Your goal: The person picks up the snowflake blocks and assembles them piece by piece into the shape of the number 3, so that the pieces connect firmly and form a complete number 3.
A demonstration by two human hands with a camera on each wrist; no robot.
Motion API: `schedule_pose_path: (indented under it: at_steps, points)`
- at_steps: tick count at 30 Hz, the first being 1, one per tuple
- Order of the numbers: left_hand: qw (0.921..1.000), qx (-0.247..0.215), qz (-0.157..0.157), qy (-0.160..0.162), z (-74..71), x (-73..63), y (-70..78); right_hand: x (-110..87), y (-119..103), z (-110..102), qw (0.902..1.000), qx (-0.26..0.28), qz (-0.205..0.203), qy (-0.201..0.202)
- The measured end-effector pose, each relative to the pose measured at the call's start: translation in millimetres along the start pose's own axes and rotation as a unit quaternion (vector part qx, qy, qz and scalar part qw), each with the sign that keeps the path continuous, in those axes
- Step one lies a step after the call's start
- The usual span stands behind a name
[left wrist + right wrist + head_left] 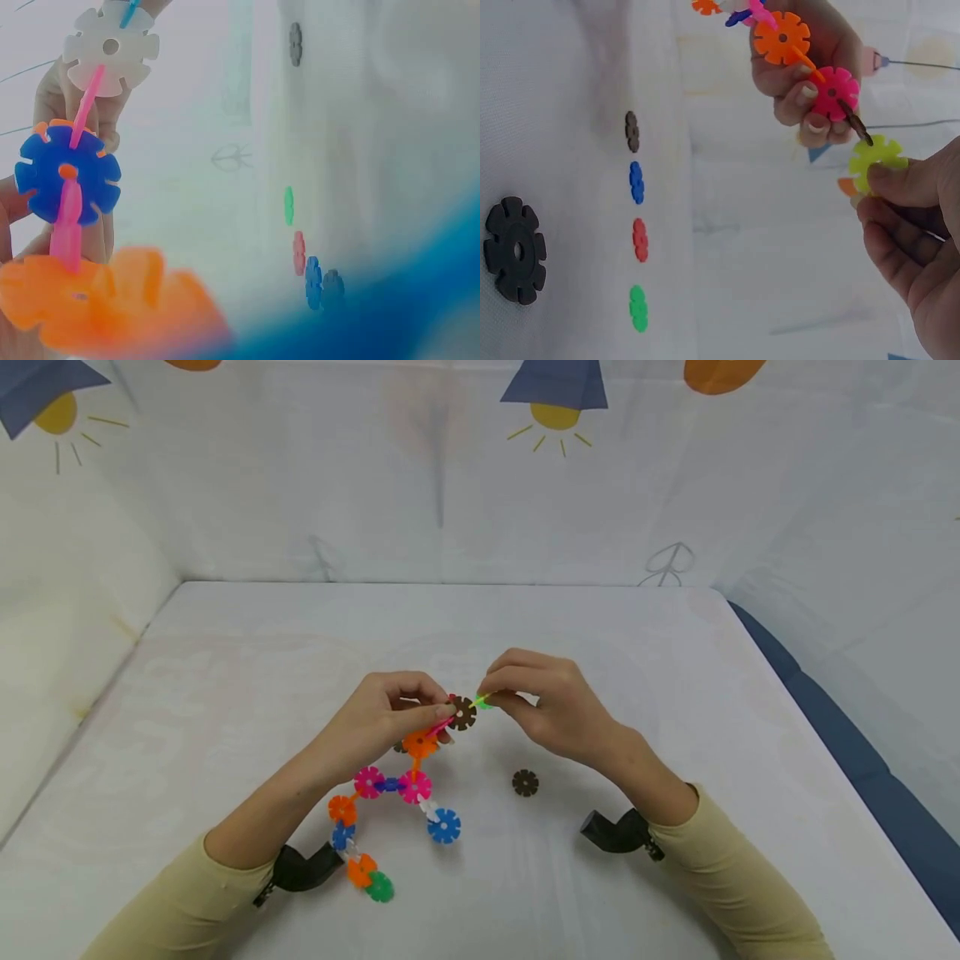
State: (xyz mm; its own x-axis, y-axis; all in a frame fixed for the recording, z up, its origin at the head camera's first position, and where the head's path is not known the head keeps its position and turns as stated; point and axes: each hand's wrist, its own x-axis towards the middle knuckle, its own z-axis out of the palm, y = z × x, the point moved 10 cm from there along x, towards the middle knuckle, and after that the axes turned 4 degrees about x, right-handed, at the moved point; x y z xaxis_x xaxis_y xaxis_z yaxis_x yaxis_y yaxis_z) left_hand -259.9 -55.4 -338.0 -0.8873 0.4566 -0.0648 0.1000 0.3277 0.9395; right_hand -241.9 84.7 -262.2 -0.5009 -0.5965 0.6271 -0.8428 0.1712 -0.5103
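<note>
My left hand (393,706) holds a chain of slotted plastic discs, its fingers on a pink disc (826,105). A brown disc (467,718) is slotted onto that pink one and stands between the hands. My right hand (551,702) pinches a yellow disc (866,154) between thumb and fingers, its edge meeting the brown disc. From the left hand the joined chain runs toward the wearer, through an orange disc (420,744) and pink, blue and white pieces. One branch ends in a blue disc (445,826), another in a green disc (380,887).
A loose dark brown disc (525,782) lies on the white table (637,643), near the right forearm. Farther back, separate blue (636,182), red (640,240) and green discs (637,308) lie in a row with a brown disc (632,132). White sheeting hangs behind the table.
</note>
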Motion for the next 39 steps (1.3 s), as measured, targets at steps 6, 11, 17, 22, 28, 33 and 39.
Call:
schedule_pose_path:
  at_steps: [6, 11, 17, 22, 28, 33, 39]
  points:
    - [0.9999, -0.010, 0.003, -0.004, 0.3, -0.1, 0.5, 0.3, -2.0, -1.5, 0.9999, -0.001, -0.011, 0.007]
    - [0.9999, -0.011, 0.003, -0.003, 0.2, -1.0, 1.1, 0.3, -3.3, -0.9, 0.9997, -0.009, -0.021, 0.007]
    - [1.0000, -0.004, -0.002, 0.001, -1.6, -0.9, -0.1, 1.1, -3.4, -3.4, 0.9996, -0.015, -0.019, 0.011]
    - [0.9999, -0.004, 0.001, 0.014, -7.0, -1.7, 1.7, 0.7, -1.5, -9.1, 0.9994, -0.021, -0.006, 0.026]
    - [0.9993, -0.022, 0.013, 0.026, -10.3, -0.4, 4.0, -1.5, -1.6, -6.4, 0.9994, -0.021, -0.005, 0.026]
    - [0.9989, -0.036, 0.016, 0.027, -8.7, 0.7, 4.1, -1.9, -6.4, -3.3, 0.9988, -0.040, -0.015, 0.024]
    - [0.9981, -0.044, 0.023, 0.035, -7.6, 0.4, 5.8, -2.6, -9.0, 0.1, 0.9983, -0.049, -0.023, 0.023]
